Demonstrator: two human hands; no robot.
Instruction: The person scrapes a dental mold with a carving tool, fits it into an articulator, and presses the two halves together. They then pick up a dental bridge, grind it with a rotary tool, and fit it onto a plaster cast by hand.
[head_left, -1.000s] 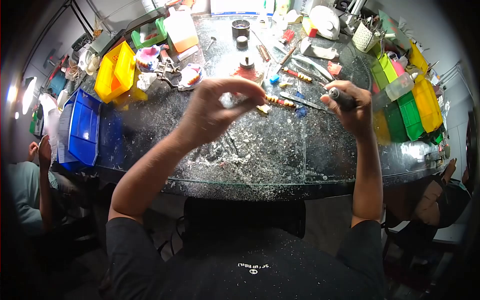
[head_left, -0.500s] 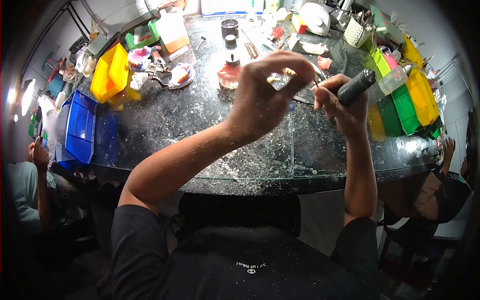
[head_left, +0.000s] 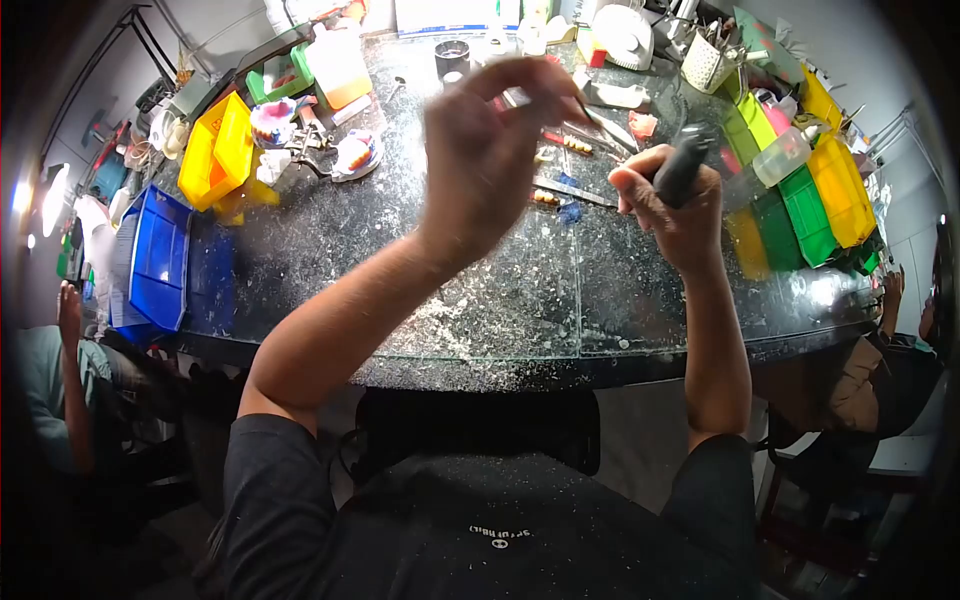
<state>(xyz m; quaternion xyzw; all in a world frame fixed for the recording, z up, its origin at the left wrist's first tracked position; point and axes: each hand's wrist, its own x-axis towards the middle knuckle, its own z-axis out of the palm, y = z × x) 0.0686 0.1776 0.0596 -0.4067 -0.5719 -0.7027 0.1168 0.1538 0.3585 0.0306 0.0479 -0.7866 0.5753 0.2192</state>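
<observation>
My right hand (head_left: 680, 205) is wrapped around a black rotary handpiece (head_left: 685, 170), whose thick rear end points up and away to the right. My left hand (head_left: 475, 140) is raised over the bench, blurred by motion, with thumb and forefinger pinched together. A thin dark sliver shows at those fingertips, too small to name. Below and between the hands lie a strip of false teeth (head_left: 568, 143), a flat metal blade (head_left: 580, 190) and a small blue piece (head_left: 570, 212). The left hand hides part of the bench behind it.
A dusty black bench (head_left: 400, 290) spans the front. Dental models (head_left: 355, 155), a yellow bin (head_left: 215, 155) and a blue bin (head_left: 160, 260) stand left; green (head_left: 808, 215) and yellow bins (head_left: 843, 190) stand right. Other people sit at both sides, one showing a hand (head_left: 70, 310).
My left hand has drawn away from the handpiece, toward the left and slightly up. My right hand, still around the handpiece, has shifted slightly left and turned the tool.
</observation>
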